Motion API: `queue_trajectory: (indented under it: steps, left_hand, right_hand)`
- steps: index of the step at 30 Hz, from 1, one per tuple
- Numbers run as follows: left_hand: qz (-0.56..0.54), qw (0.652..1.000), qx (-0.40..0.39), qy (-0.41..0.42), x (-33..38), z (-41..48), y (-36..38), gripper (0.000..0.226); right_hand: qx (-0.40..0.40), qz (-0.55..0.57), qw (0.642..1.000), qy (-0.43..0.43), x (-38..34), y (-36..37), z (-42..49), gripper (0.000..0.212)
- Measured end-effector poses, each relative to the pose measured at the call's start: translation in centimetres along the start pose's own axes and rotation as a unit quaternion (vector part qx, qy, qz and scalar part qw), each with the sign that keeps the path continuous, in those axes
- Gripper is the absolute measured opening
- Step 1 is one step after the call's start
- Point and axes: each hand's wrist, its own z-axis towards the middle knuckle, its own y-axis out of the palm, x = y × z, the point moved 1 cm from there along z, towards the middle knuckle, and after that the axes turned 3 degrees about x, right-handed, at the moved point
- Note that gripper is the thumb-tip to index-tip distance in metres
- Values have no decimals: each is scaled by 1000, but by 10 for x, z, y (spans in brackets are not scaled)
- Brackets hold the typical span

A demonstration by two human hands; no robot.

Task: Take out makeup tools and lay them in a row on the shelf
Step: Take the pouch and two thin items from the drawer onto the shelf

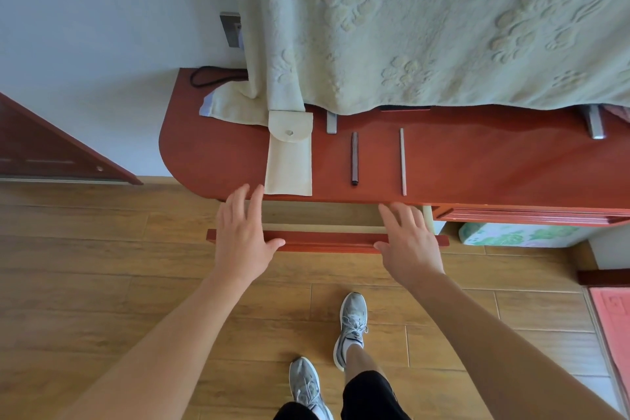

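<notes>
Directly under the spread, empty left grip (243,242) and right grip (407,245) juts a drawer front (324,240); beyond, cream pouch (289,164), dark pencil (355,158), thin stick (403,162) point away

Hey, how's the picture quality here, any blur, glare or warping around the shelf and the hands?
Head view: soft, even daylight with no hard shadows. There is only a faint sheen on the red shelf. The wide-angle lens bows the shelf edge and the floorboards. The left hand and right hand look slightly soft at the fingertips, while the dark tool and pale tool are sharp.
</notes>
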Motion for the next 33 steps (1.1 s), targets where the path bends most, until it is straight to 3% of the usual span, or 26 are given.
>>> queue_trajectory:
  steps: [3,7,12,24,33]
  left_hand:
    - [47,997,-58,0,-11,13,1,126]
    - [51,992,-114,25,-22,25,2,126]
    - [39,994,-98,31,-25,26,1,123]
    - [-7,998,57,29,-26,42,17,78]
    - [49,989,116,81,-25,59,23,48]
  right_hand:
    - [-43,-49,996,-56,-1,-2,12,93]
    - [-93,-76,990,-70,5,-2,26,93]
    - [-89,-84,989,-79,9,0,29,90]
    - [155,25,983,-96,13,24,46,43]
    - [247,26,963,-105,14,37,62,21]
